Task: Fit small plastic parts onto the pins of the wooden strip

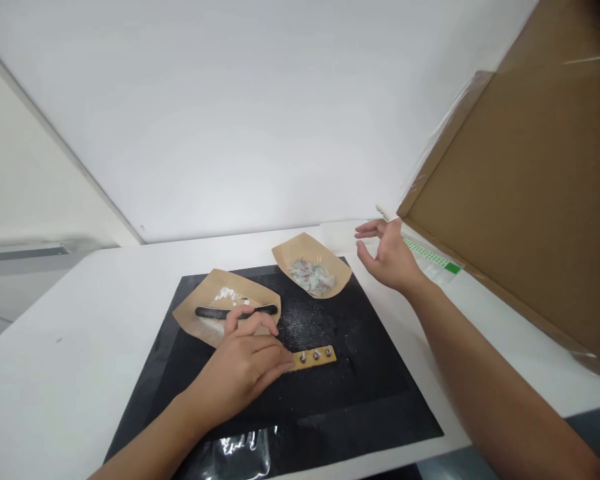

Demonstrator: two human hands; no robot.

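While the left hand (245, 360) touches the yellow strip (316, 357), I cannot tell its grip. The right hand (391, 257) has a wide grip.

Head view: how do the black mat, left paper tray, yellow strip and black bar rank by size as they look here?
1. Black mat
2. Left paper tray
3. Yellow strip and black bar: unsure, since the left hand hides part of each.

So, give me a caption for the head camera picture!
Left hand at a yellow strip on a black mat, right hand raised near a tray.
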